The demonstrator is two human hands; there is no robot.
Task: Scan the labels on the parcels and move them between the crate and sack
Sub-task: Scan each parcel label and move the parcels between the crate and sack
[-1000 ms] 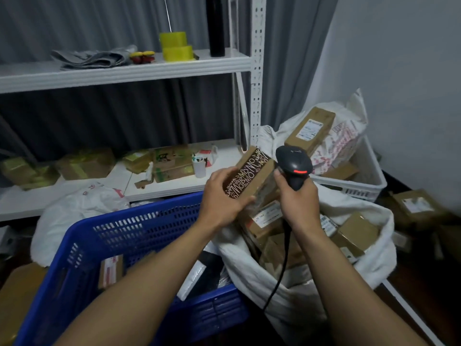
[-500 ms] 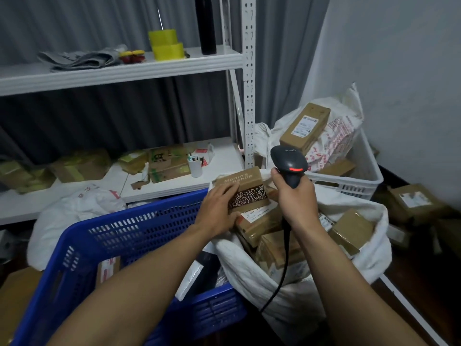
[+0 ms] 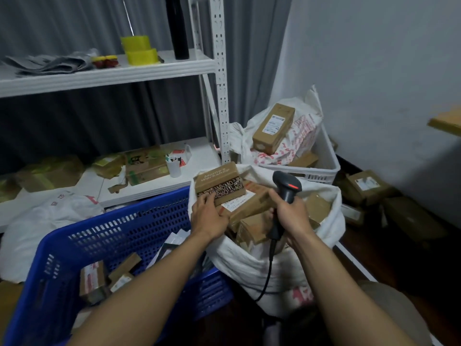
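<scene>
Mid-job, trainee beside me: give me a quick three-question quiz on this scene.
1. True or false: the right hand holds the scanner.
2. The patterned parcel that the left hand touches sits in which container? A) blue crate B) white sack C) white basket
3. Fill in: the scanner's cable is ____ in colour.
Key: 1 true; 2 B; 3 black.

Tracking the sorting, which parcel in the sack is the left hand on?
The box with the dark patterned band, topmost in the sack; the others lack that band.
</scene>
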